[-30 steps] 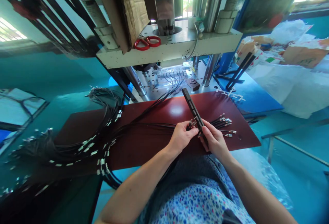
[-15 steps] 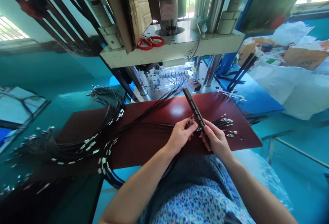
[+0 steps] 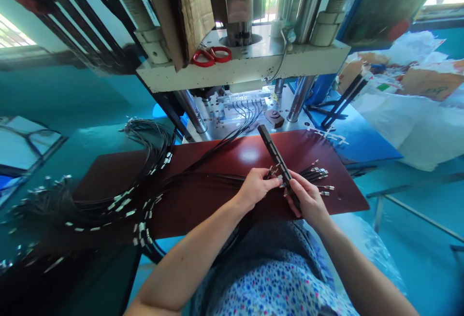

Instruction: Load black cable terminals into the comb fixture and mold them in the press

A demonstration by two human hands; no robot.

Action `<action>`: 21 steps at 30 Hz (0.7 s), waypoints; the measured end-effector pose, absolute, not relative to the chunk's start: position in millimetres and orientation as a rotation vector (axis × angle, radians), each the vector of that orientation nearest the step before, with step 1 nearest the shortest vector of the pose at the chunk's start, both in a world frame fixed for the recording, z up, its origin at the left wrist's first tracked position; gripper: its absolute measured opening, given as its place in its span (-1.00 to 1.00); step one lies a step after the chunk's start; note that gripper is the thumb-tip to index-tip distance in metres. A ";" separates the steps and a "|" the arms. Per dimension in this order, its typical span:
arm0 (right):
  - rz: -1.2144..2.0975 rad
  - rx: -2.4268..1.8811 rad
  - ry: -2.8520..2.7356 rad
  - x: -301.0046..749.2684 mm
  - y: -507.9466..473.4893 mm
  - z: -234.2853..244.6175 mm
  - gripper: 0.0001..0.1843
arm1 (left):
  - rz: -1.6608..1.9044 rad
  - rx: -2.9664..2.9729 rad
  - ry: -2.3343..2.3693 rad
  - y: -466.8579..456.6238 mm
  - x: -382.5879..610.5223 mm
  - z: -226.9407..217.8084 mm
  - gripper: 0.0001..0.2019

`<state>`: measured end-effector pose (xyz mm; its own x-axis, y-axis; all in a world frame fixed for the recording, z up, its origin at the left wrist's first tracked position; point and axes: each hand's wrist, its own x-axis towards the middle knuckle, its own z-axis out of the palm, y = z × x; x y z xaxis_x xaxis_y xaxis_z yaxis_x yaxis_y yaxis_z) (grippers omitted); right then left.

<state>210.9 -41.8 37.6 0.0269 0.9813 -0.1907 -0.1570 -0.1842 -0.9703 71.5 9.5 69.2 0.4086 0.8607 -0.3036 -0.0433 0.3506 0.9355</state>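
1. Dark red table (image 3: 217,209), glossy, w/ glare spot at far middle.
2. Black cables (image 3: 203,178) run L–R across it.
3. Big cable bundle (image 3: 108,205) drapes off L end.
4. Metal-tipped cable ends (image 3: 321,173) fan out on rt side.

black bar (image 3: 275,154): lower end hidden | press (image 3: 239,67): top cut off

A cable-assembly workshop.
A cream steel press (image 3: 242,67) stood over a red-brown bench mat (image 3: 217,200), beside heaped black metal-tipped cables (image 3: 108,205).
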 end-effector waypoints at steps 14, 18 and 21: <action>1.393 -1.323 -1.194 208.6 -38.1 39.0 -0.33 | 0.777 1.089 0.943 11.4 66.7 55.2 -0.74; 1.367 -1.304 -1.144 207.1 -39.4 37.9 -0.35 | 0.798 1.128 0.971 11.2 63.3 56.4 -0.71; 1.357 -1.298 -1.042 207.9 -41.1 36.7 -0.35 | 0.926 0.989 1.001 13.3 58.2 58.9 -0.68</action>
